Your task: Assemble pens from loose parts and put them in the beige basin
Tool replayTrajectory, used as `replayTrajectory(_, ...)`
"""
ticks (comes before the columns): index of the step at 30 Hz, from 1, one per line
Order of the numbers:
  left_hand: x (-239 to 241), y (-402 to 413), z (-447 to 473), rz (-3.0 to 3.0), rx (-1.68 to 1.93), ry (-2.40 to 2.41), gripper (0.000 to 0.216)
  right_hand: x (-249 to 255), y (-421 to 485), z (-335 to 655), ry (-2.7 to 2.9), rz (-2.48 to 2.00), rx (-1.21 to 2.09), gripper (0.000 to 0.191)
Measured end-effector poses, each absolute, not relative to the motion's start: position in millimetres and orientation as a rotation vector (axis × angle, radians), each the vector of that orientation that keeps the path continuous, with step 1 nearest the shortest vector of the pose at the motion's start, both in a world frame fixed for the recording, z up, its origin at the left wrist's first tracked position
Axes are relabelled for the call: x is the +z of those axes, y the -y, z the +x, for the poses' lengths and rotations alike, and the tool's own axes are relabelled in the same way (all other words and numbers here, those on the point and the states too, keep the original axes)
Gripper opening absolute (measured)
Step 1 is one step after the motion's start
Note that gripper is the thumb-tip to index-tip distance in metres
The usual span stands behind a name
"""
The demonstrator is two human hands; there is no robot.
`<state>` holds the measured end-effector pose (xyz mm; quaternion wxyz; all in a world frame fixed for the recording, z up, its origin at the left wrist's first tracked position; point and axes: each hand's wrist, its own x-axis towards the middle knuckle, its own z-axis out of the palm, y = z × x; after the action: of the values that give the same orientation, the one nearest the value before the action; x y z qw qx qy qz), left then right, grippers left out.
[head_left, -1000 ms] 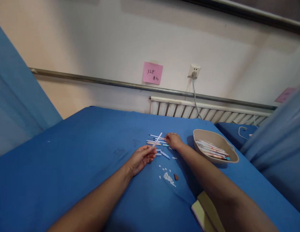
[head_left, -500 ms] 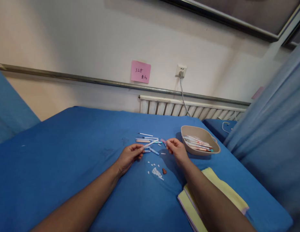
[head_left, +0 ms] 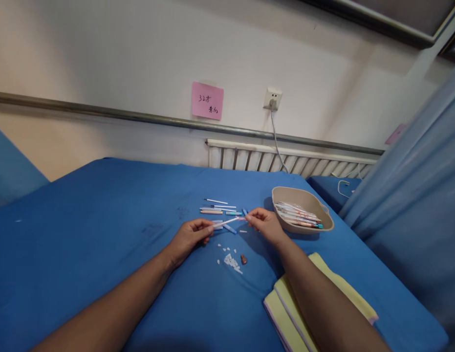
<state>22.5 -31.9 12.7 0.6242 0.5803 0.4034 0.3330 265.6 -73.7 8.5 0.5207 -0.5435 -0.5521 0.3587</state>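
My left hand [head_left: 192, 236] pinches a slim white pen refill [head_left: 226, 223], which points right and slightly up. At its far end, a small pinkish pen part [head_left: 242, 218] is pinched in the fingertips of my right hand [head_left: 264, 225]. The two pieces meet or nearly meet; I cannot tell whether they are joined. Behind them on the blue sheet [head_left: 113, 234] lie several white refills [head_left: 217, 201], a peach pen barrel [head_left: 211, 212] and a teal pen part [head_left: 233, 213]. A light-blue barrel [head_left: 230, 229] lies just under the held refill.
Small white pieces [head_left: 231, 262] and a brown object [head_left: 244, 259] lie nearer me. A beige basket [head_left: 300, 195] of wrapped pens [head_left: 298, 215] stands at right. Under my right forearm is a folded yellow cloth [head_left: 286, 313]. Behind are a radiator [head_left: 245, 159] and a wall rail [head_left: 139, 115].
My right hand has moved slightly left, bringing the pinkish part to the refill's end. The refill has tipped lower. The view has shifted a little.
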Motion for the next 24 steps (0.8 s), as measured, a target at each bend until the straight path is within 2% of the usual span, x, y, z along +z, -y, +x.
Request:
replayTrajectory(12,12.0,36.2,22.4,1.439,0.723,-0.891,0.029,5.5,87.6,235.6,1.564,-1.299,0.817,0.016)
replayTrajectory(24,12.8,39.5,23.2,1.513,0.782,-0.868,0.025,1.3,86.0,235.3,1.565,-1.268,0.835,0.015)
